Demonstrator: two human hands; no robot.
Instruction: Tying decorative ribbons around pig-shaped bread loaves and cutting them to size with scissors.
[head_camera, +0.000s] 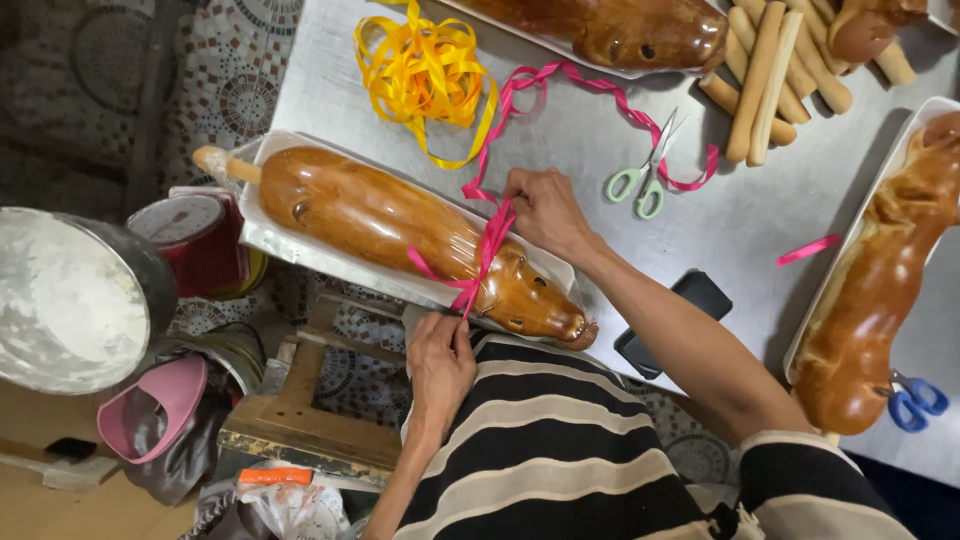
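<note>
both hands pinch the thin pink satin ribbon, left hand at the metal table's near edge, right hand atop the glossy animal-shaped bread loaf (film-wrapped, probably slippery, crushable); best gripped by its white tray.

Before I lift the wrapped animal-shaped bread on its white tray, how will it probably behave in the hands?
The bread is long and overhangs the thin white tray, so the tray may sag if held at one end. Its glossy clear wrap looks slippery. The pink ribbon around its neck is floppy and probably no handle.
</note>
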